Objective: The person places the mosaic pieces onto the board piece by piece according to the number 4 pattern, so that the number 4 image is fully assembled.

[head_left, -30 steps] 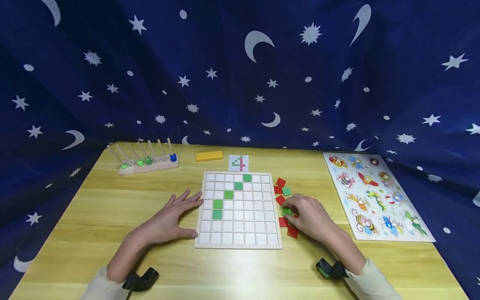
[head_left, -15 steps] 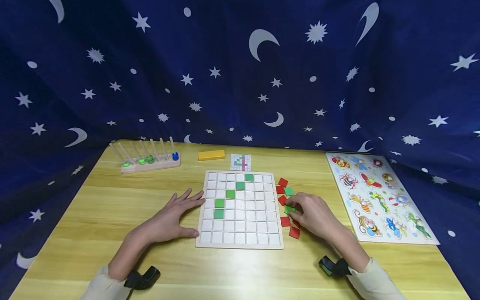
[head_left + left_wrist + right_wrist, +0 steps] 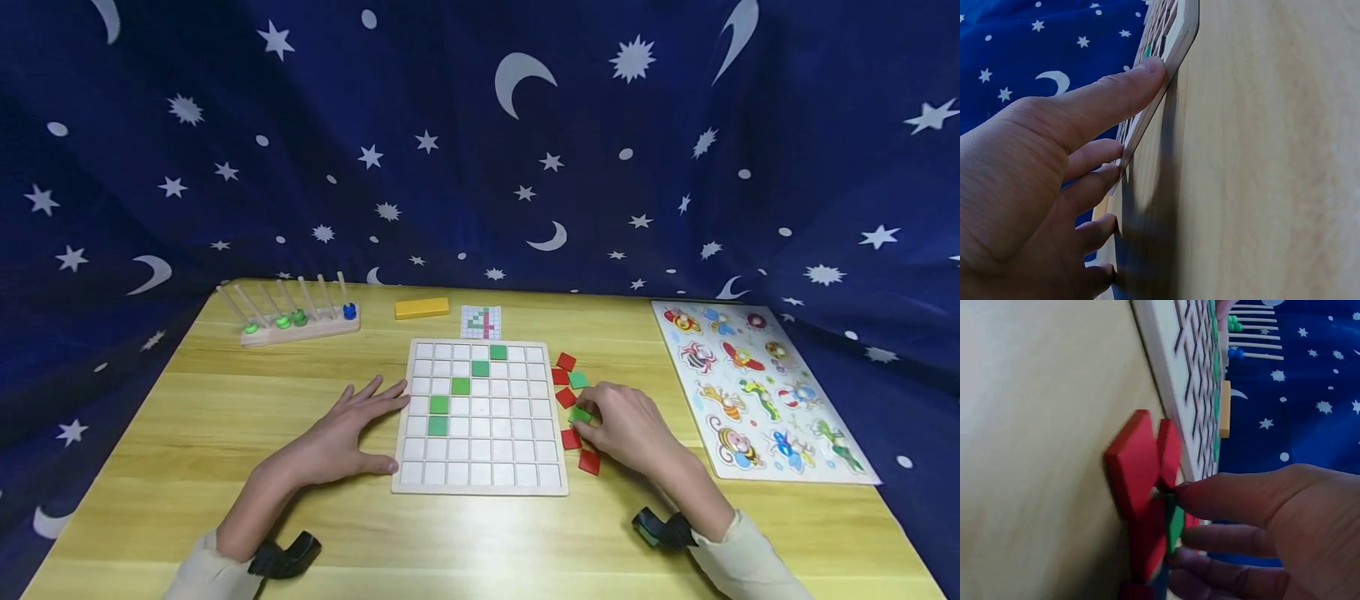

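A square grid board [image 3: 480, 490] lies on the table with several green tiles [image 3: 461, 386] set in its cells, in a slanting line. My left hand [image 3: 330, 442] rests at the board's left edge, fingers spread and the thumb [image 3: 1147, 69] touching the rim. On the right, my right hand [image 3: 626, 425] pinches a green tile [image 3: 579, 415] between thumb and fingers, low over the loose pile. Red tiles [image 3: 588, 462] and another green tile [image 3: 577, 380] lie around it. In the right wrist view, red tiles [image 3: 1132, 462] overlap near the thumb, and the fingers partly cover the green tile.
Behind the board lies a small pattern card [image 3: 480, 322] with a coloured 4. A yellow block [image 3: 422, 309] and a peg stand [image 3: 300, 332] with green and blue beads are at the back left. An insect puzzle board [image 3: 716, 417] lies on the right.
The head view has shifted slightly. My right fingers have moved a little at the green tile, and a red tile seen under them earlier is now hidden. The left hand stays put.
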Motion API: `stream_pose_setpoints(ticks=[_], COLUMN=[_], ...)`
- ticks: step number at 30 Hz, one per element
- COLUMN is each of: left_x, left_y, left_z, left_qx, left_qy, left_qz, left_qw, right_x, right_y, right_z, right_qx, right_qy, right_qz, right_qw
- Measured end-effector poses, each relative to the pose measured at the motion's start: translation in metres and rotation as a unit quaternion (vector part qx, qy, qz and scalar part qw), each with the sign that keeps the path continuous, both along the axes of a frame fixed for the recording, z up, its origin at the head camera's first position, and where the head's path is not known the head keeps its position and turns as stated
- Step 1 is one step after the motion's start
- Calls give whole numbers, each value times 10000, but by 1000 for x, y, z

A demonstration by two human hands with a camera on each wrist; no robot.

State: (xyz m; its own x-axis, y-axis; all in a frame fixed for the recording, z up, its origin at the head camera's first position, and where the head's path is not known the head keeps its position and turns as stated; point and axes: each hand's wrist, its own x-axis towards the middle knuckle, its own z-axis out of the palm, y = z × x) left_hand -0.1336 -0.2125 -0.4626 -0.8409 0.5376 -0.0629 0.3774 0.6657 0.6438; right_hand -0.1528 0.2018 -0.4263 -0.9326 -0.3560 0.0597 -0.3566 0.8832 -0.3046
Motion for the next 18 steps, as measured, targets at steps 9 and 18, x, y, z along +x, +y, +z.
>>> stream_pose_setpoints(ticks=[9, 18], left_x=[0, 1], left_y=[2, 2], left_z=[2, 3], left_qx=[28, 17], left_qy=[-2, -35], left_qz=[-20, -3], left_qw=[10000, 10000], right_x=[-2, -5], right_y=[2, 3], right_z=[1, -1], right_qx=[97, 371], right_qy=[-89, 186], right_qz=[-21, 130], right_qw=[9999, 9991])
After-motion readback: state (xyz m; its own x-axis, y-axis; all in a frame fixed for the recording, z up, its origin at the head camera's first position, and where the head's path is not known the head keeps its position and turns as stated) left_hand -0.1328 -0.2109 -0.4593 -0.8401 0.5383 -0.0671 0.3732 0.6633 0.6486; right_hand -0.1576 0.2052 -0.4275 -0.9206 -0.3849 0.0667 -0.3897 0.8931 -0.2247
